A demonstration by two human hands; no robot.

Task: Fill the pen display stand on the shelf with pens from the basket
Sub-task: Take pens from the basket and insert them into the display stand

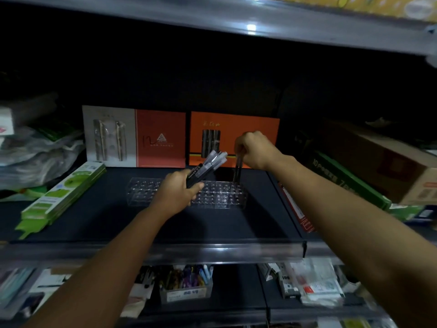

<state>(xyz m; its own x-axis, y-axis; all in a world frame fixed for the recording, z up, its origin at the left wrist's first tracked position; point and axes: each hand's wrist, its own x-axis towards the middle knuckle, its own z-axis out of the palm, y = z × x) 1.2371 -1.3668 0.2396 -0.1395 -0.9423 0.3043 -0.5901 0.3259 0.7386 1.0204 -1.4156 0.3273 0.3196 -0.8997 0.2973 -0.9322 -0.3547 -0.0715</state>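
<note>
A clear acrylic pen display stand with rows of holes sits on the dark shelf. My left hand grips a bundle of black pens with grey caps, held just above the stand's middle. My right hand pinches the top of an upright dark pen whose lower end stands in a hole at the stand's back right. The basket is out of view.
Two red and orange pen gift boxes lean against the back wall. Green packs lie at left, a green box and a cardboard carton at right. A bin of pens sits on the lower shelf.
</note>
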